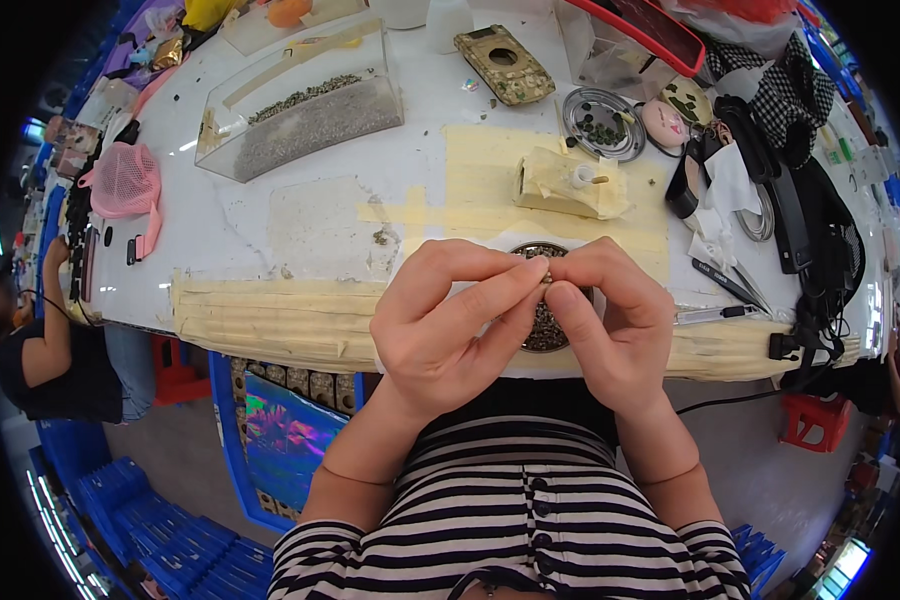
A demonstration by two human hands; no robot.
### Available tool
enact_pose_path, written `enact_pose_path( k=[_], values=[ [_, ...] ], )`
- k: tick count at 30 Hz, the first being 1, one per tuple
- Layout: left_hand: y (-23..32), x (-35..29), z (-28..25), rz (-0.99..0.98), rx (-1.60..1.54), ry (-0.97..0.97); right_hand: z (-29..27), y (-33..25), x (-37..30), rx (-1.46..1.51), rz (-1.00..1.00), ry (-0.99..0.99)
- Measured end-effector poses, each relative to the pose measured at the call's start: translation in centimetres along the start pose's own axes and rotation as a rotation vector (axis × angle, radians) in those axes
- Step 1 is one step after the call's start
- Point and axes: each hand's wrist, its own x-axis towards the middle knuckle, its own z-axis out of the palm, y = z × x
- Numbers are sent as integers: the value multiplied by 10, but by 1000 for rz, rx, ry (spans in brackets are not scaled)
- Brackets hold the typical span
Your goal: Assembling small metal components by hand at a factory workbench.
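Note:
Just above the table's near edge, my left hand point(455, 320) and my right hand point(620, 320) meet fingertip to fingertip. Both are closed in a pinch, thumb against index finger. Whatever they pinch is too small and too covered by the fingers to name. Under them lies a round dish point(545, 345) filled with tiny dark and pale pieces, partly hidden by my hands. Right behind it stands a block wrapped in yellowish tape point(555, 190), with a small white cup point(583, 177) on top and a brown-tipped stick in it.
A clear tray point(315, 125) of small grey-green parts lies far left. Beyond the block sits a camouflage-patterned case point(505, 65). To the right are a metal dish point(603, 125) with dark green pieces, tweezers point(725, 280) and black straps point(785, 210). A pink mesh pouch point(127, 180) lies left.

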Motion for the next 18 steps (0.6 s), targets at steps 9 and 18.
enact_pose_path(
  k=[9, 18],
  values=[
    [1, 0, 0, -14, 15, -6, -2, -8, 1, -30, -39, 17],
    [3, -2, -2, -10, 18, -46, -5, -8, 3, 289, 229, -70]
  ],
)
